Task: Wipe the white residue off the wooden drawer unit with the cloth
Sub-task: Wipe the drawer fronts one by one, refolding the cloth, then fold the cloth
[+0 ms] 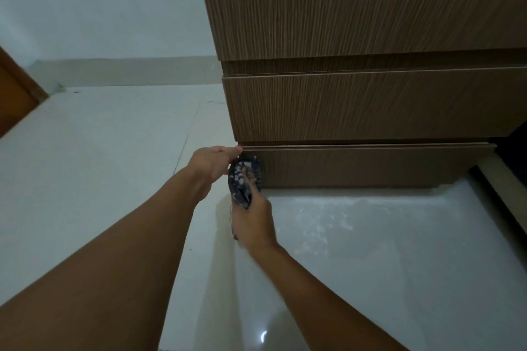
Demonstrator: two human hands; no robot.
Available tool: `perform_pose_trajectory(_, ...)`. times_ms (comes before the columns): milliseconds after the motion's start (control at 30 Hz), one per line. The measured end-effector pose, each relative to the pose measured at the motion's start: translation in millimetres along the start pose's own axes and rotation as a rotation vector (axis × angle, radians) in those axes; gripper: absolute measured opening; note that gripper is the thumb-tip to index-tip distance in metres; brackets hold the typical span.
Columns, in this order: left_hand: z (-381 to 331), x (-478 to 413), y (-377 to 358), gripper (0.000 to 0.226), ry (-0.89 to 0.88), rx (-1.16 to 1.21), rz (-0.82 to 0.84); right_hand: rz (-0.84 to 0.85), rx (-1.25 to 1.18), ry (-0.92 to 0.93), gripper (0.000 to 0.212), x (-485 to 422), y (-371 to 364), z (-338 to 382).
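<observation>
The wooden drawer unit (pixel 356 105) fills the upper right, with stacked drawer fronts and a low bottom panel (pixel 370 165) near the floor. My right hand (pixel 252 222) grips a dark patterned cloth (pixel 242 179) and presses it against the left end of that bottom panel. My left hand (pixel 212 162) rests on the panel's top left corner, fingers pinched on the edge. No white residue is plainly visible on the wood.
A glossy pale tiled floor (pixel 370 251) lies below the unit, with whitish dusty smears in front of it. A white wall and beige skirting (pixel 128 71) run behind. A brown door edge (pixel 14 100) stands at far left. A dark gap (pixel 513 151) opens at right.
</observation>
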State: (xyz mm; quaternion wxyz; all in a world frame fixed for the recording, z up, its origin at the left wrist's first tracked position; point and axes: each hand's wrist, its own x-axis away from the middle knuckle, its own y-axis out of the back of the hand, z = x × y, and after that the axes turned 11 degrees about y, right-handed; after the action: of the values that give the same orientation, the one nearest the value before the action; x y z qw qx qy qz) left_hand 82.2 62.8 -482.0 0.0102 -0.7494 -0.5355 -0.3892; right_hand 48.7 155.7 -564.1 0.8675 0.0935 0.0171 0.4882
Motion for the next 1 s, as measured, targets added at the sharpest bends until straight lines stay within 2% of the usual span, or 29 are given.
perform_pose_trajectory(67, 1, -1, 1, 0.043, -0.004, 0.006, 0.014, 0.074, -0.093, -0.114, 0.019, 1, 13, 2)
perform_pose_trajectory(100, 0, -1, 2, 0.042, -0.01, 0.008, 0.029, 0.101, -0.135, -0.161, 0.014, 1, 18, 1)
perform_pose_trajectory(167, 0, -1, 3, 0.043, -0.013, 0.006, 0.045, 0.106, -0.188, -0.246, 0.016, 2, 27, -5)
perform_pose_trajectory(233, 0, -1, 3, 0.042, -0.008, -0.005, 0.041, 0.034, -0.25, -0.339, 0.019, 6, 31, -13)
perform_pose_trajectory(367, -2, -1, 1, 0.039, -0.014, -0.01, 0.017, -0.238, -0.413, -0.462, 0.016, 17, 30, -22)
perform_pose_trajectory(467, -3, -1, -1, 0.039, -0.009, 0.004, 0.004, -0.308, -0.43, -0.45, 0.024, 10, 27, -12)
perform_pose_trajectory(600, 0, 4, 0, 0.037, -0.04, 0.079, 0.025, -0.226, -0.455, -0.491, 0.04, -13, 23, 11)
perform_pose_trajectory(767, 9, 7, 15, 0.027, 0.064, 0.024, -0.042, -0.03, -0.416, -0.396, 0.016, -21, 23, 31)
perform_pose_trajectory(833, 15, 10, 25, 0.03, 0.122, 0.032, -0.052, 0.022, -0.451, -0.325, 0.021, -19, 26, 40)
perform_pose_trajectory(933, 20, 20, 38, 0.048, 0.184, -0.033, 0.113, 0.069, -0.478, -0.236, 0.03, -14, 37, 53)
perform_pose_trajectory(1000, 20, 27, 44, 0.043, 0.185, -0.034, 0.3, 0.084, -0.5, -0.215, 0.03, -10, 50, 63)
